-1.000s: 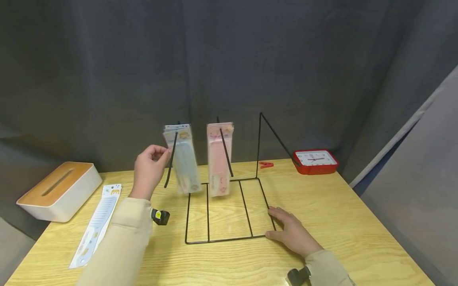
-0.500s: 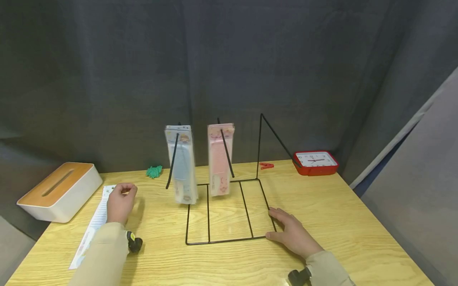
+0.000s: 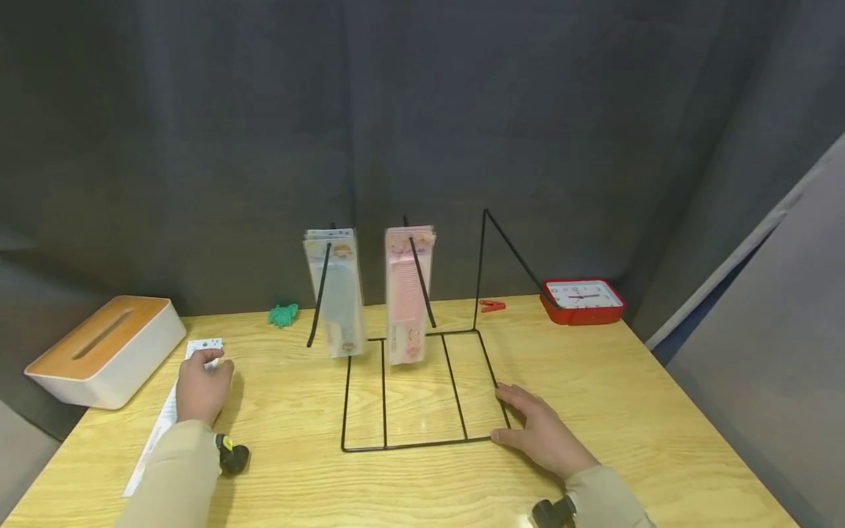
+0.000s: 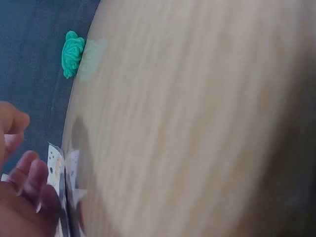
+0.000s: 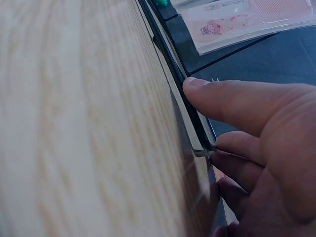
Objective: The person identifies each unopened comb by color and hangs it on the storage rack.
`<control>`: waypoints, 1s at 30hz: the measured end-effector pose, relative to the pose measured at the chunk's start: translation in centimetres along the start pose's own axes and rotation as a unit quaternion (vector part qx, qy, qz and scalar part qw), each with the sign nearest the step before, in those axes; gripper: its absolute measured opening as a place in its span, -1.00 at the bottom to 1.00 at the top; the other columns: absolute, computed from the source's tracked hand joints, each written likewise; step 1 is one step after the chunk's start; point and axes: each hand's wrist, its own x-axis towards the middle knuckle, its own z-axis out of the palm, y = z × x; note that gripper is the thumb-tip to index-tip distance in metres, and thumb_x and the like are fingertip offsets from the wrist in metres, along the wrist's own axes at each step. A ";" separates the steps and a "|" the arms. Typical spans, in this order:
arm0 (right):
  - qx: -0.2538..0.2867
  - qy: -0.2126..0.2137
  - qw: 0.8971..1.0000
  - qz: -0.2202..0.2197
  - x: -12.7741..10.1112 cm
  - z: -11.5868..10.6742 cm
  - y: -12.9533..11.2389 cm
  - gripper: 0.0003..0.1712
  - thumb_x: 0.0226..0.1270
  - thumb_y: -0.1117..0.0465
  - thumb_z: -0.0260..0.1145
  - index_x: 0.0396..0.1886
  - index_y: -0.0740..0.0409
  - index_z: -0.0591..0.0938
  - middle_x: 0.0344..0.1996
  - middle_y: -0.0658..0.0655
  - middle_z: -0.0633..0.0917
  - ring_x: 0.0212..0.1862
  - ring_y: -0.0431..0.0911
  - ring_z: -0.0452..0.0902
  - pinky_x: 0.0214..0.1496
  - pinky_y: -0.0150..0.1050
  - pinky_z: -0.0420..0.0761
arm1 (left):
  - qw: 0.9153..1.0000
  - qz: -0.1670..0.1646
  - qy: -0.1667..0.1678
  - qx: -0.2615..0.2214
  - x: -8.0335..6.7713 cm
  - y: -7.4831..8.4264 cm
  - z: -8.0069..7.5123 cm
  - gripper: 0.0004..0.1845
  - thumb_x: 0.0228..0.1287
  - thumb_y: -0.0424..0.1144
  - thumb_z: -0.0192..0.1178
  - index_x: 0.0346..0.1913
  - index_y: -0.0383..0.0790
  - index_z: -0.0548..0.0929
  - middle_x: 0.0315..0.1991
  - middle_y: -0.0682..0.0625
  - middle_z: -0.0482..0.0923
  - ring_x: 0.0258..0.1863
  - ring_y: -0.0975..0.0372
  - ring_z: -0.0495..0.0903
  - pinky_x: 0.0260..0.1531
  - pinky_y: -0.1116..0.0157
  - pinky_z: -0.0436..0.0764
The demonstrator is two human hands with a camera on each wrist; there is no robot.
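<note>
A black wire rack [image 3: 409,444] stands mid-table. Blue packaged combs [image 3: 334,293] hang on its left hook, pink packaged combs [image 3: 408,293] on its middle hook, and the right hook [image 3: 515,257] is bare. My right hand [image 3: 511,414] lies flat on the rack's front right corner; the right wrist view shows the thumb [image 5: 232,103] against the wire [image 5: 173,69]. My left hand [image 3: 210,364] rests at the table's left on a flat packaged comb [image 3: 155,440], fingertips [image 4: 27,180] touching its top end [image 4: 61,168], thumb held apart.
A white tissue box with a wooden lid [image 3: 102,352] sits at the far left. A green wad [image 3: 283,315], a red clip [image 3: 491,304] and a red clock [image 3: 582,299] lie along the back edge. A dark curtain hangs behind.
My left hand left the hanging blue combs, swung down and left, and now rests on the flat pack. The blue combs have stopped swinging. The right hand has not moved.
</note>
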 end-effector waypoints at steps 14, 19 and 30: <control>-0.004 0.003 1.000 -0.002 0.2 0.1 0.1 -0.08 0.20 -0.09 0.51 0.50 0.05 0.37 0.53 0.23 0.23 0.55 0.29 -0.05 0.44 0.42 -0.03 | 0.988 -0.019 -0.096 0.119 0.9 -0.6 -1.4 -0.17 0.40 -0.03 0.02 0.53 -0.47 0.01 0.37 -0.61 0.09 0.22 -0.41 0.30 0.11 -0.32 0.39; -0.006 0.003 1.000 -0.007 0.3 0.1 0.1 -0.09 0.20 -0.09 0.50 0.50 0.08 0.38 0.53 0.24 0.23 0.55 0.28 -0.05 0.44 0.41 -0.03 | 0.980 -0.032 -0.122 0.156 0.7 -0.2 -2.2 -0.06 0.38 -0.04 0.09 0.52 -0.54 -0.14 0.23 -0.64 0.23 -0.06 -0.27 0.48 -0.16 -0.15 0.51; -0.004 0.004 1.000 -0.003 0.3 0.0 0.1 -0.08 0.20 -0.08 0.51 0.50 0.07 0.37 0.53 0.23 0.24 0.55 0.28 -0.04 0.44 0.40 -0.02 | 0.974 -0.036 -0.154 0.161 -0.3 0.6 -2.7 -0.15 0.38 -0.05 0.22 0.44 -0.57 0.10 0.23 -0.61 0.31 -0.06 -0.24 0.51 -0.13 -0.12 0.52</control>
